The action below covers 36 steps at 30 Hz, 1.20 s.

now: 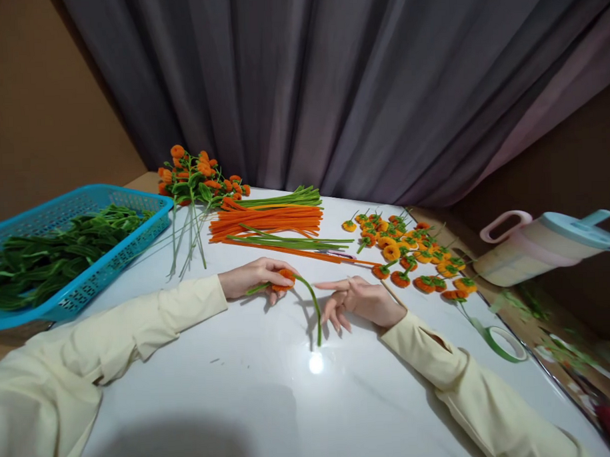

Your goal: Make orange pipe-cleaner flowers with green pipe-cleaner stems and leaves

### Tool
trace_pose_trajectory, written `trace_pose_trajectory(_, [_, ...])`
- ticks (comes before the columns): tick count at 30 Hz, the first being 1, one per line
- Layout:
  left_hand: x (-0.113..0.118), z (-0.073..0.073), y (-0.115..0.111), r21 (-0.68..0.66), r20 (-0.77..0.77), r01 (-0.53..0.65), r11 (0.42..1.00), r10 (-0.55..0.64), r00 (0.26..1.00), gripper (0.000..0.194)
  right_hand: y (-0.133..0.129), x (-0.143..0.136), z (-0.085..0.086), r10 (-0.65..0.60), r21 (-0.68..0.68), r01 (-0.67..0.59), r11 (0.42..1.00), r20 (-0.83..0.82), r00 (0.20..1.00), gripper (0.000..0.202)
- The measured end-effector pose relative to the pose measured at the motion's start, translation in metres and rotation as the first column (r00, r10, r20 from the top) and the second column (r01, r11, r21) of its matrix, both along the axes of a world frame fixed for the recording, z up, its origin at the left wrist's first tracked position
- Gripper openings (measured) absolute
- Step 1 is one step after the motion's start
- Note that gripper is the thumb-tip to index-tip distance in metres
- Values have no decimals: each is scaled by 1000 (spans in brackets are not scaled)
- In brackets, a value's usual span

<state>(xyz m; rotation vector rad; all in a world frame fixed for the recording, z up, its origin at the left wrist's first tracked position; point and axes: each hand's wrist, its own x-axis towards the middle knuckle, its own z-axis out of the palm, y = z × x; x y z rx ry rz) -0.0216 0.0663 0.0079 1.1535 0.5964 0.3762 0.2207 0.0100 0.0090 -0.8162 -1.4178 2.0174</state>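
Observation:
My left hand pinches a small orange pipe-cleaner flower head above the white table. A green pipe cleaner bends out from the flower and hangs down to the right, and its other end pokes out on the left of my fingers. Just right of the hanging green end is my right hand, its index finger stretched towards it and the other fingers spread. I see nothing held in that hand. Beyond my hands lie orange pipe cleaners and loose green pipe cleaners.
At the left stands a blue basket of green leaves. Finished orange flowers lie at the back, next to a green bundle. Several flower heads, a roll of green tape and a lidded cup are on the right.

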Motion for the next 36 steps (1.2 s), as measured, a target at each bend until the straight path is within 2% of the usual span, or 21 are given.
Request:
trace_pose_trajectory(2, [1,2,-2,44,-22,50,998,-49,999,27,0,-3,4,-43,-6,44,999,30,999,55])
trace_pose_trajectory(5, [3,3,-7,91,-35,82,992,-79,996,30,-5,-18,4,-202,126,185,975,144,969,36])
trace_pose_trajectory(7, [5,4,-11,96,-40,106,990,-103,994,27,-9,-28,1,-260,204,217,955,219,940,32])
trace_pose_trajectory(11, [7,4,-14,36,-56,102,994,-100,993,26,-13,-36,-6,-282,264,214,941,256,925,32])
trace_pose_trajectory(16, [6,3,-11,-34,-61,136,990,-138,989,34,-11,-33,-5,-378,287,306,908,244,893,31])
trace_pose_trajectory(24, [6,4,-11,-30,-110,134,990,-137,984,33,-12,-32,-5,-324,341,228,912,256,911,30])
trace_pose_trajectory(29, [7,4,-13,-36,-98,193,981,-195,976,34,-10,-32,-9,-318,432,177,884,280,906,28])
trace_pose_trajectory(31, [8,3,-14,-83,-63,198,977,-203,977,33,-11,-34,-10,-396,546,183,818,301,867,24])
trace_pose_trajectory(32, [8,2,-14,-107,-51,186,977,-192,980,34,-12,-34,-10,-464,628,193,754,302,833,21])
trace_pose_trajectory(34, [8,1,-15,-140,-43,139,980,-146,988,37,-16,-35,-8,-592,793,183,582,258,764,16])
trace_pose_trajectory(36, [9,0,-16,-146,-55,81,986,-90,994,39,-21,-36,-5,-634,901,119,418,196,748,12])
